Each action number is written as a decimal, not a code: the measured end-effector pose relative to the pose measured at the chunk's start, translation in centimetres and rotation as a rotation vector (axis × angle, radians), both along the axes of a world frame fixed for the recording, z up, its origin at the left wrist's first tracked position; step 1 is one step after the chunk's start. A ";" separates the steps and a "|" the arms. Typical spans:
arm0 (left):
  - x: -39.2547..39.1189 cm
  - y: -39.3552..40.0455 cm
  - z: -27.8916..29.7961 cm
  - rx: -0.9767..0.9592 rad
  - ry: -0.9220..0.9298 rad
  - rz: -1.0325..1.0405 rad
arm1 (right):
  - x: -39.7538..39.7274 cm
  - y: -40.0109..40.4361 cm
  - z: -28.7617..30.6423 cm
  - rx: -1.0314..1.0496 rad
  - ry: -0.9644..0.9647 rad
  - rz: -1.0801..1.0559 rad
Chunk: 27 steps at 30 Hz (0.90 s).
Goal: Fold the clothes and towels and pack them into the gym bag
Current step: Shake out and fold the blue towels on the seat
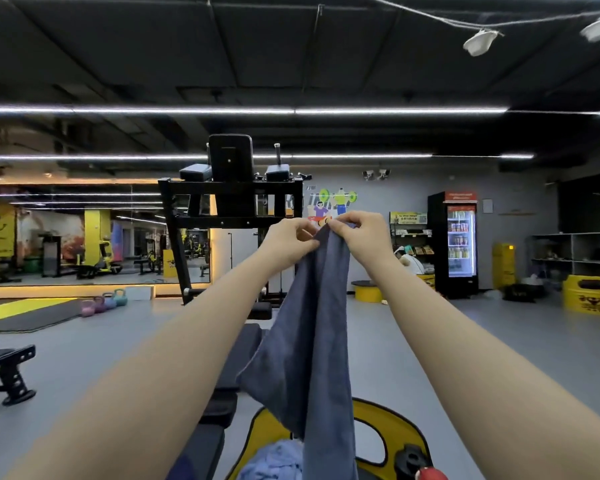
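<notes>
1. Both arms stretched forward and up, hands close together at about head height.
2. Left hand [289, 239] pinches the top edge of a blue-grey towel [309, 341], fingers curled round the cloth.
3. Right hand [361, 233] pinches the same top edge just beside the left; the two grips nearly touch.
4. Towel hangs straight down from the hands, doubled lengthwise, with one loose corner flaring out to the left lower down. Its bottom runs out of the frame.
5. Below the towel: a yellow and black frame [388, 427], cannot tell what it is. A light blue bundle of cloth [274, 459] lies just left of the hanging towel, at the frame's bottom edge.
6. A dark padded bench [243, 348] runs away from the camera under the left forearm, partly hidden by the towel.
7. Gym bag: cannot pick it out for certain.
8. Background: black exercise station [229, 202] straight ahead, row of small kettlebells [104, 302] on the floor to the left, lit drinks fridge [459, 244] on the right, second bench [6, 368] at far left.
</notes>
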<state>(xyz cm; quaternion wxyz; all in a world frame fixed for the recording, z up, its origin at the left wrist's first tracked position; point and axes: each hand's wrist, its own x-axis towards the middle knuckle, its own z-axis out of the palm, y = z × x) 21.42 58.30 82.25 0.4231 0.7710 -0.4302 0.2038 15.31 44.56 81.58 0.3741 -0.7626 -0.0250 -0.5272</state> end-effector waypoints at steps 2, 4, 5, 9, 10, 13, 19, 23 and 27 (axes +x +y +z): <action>0.4 0.8 -0.4 0.042 0.068 -0.026 | -0.6 -0.1 0.0 -0.021 0.021 -0.032; 0.8 1.8 -0.9 0.078 0.107 -0.018 | -1.0 -0.2 0.0 -0.030 0.036 -0.057; 1.0 2.3 -1.2 0.106 0.107 -0.009 | -1.2 -0.4 -0.1 -0.030 0.038 -0.064; 1.7 4.0 -2.7 0.216 0.069 0.092 | -1.7 -1.1 -0.6 -0.005 0.061 -0.109; 1.9 4.5 -3.1 0.238 0.067 0.120 | -1.8 -1.4 -0.9 0.005 0.071 -0.122; 2.5 5.7 -4.1 0.269 0.048 0.194 | -2.5 -2.0 -2.0 0.036 0.100 -0.155; 3.7 7.6 -5.5 0.238 0.048 0.315 | -3.7 -3.7 -3.8 0.063 0.142 -0.215; 4.2 8.6 -6.4 0.118 0.036 0.368 | -4.4 -4.8 -4.6 0.107 0.162 -0.247; 3.6 8.5 -6.7 -0.041 0.010 0.354 | -5.0 -5.1 -5.3 0.117 0.138 -0.243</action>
